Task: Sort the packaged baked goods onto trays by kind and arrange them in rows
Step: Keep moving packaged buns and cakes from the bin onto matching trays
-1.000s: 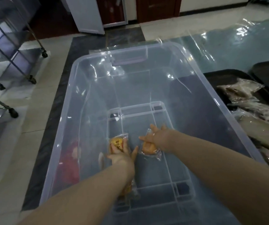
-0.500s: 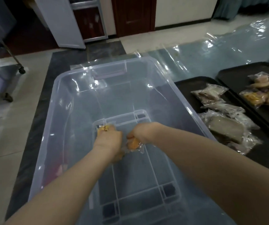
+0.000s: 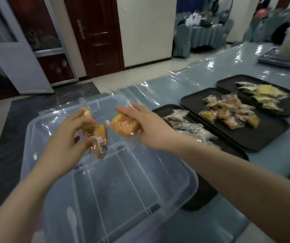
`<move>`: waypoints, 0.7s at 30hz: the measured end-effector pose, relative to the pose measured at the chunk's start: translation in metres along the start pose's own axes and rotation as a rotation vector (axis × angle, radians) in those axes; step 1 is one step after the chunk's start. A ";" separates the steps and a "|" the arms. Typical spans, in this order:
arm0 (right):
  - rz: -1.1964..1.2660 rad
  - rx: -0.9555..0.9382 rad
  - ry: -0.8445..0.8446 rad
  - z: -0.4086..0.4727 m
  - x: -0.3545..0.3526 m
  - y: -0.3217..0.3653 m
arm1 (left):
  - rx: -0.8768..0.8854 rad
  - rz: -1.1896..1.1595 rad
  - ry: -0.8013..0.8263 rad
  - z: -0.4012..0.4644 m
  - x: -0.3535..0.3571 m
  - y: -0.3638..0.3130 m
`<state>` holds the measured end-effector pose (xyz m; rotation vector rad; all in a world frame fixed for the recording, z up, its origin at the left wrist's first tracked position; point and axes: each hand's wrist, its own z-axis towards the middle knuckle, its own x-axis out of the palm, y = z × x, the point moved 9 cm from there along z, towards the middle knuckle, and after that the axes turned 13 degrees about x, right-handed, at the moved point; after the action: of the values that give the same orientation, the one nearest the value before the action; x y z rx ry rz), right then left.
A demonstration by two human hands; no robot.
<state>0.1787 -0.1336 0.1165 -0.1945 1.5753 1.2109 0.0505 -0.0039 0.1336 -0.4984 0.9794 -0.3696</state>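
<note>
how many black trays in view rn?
3, in a line on the table right of the bin: near tray with grey packs, partly behind the bin and right arm; middle tray with orange packs; far tray with yellow packs. The blurred stack at far right could be more.

Bare tray [image 3: 263, 135] corner (near edge) beside piled packets [image 3: 228, 111].

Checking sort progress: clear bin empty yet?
Looks empty: only the bare ribbed floor of the bin shows; arms hide part.
</note>
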 end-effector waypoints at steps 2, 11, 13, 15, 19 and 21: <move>0.101 0.004 -0.057 -0.015 -0.025 -0.005 | 0.055 -0.042 0.024 0.004 0.009 -0.025; 0.158 -0.046 -0.101 -0.081 -0.105 -0.085 | 0.235 -0.026 0.076 0.031 0.095 -0.147; 0.213 -0.037 -0.107 -0.092 -0.129 -0.124 | 0.221 -0.034 0.067 0.037 0.124 -0.168; 0.270 -0.020 -0.104 -0.102 -0.151 -0.172 | 0.206 -0.007 0.059 0.045 0.157 -0.189; 0.316 0.069 -0.111 -0.115 -0.181 -0.272 | 0.158 -0.008 0.023 0.071 0.222 -0.223; 0.352 0.112 -0.092 -0.117 -0.190 -0.313 | 0.139 -0.040 0.014 0.086 0.252 -0.235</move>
<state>0.3871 -0.4536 0.0732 0.2171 1.6342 1.3732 0.2355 -0.3071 0.1289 -0.3900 0.9515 -0.4744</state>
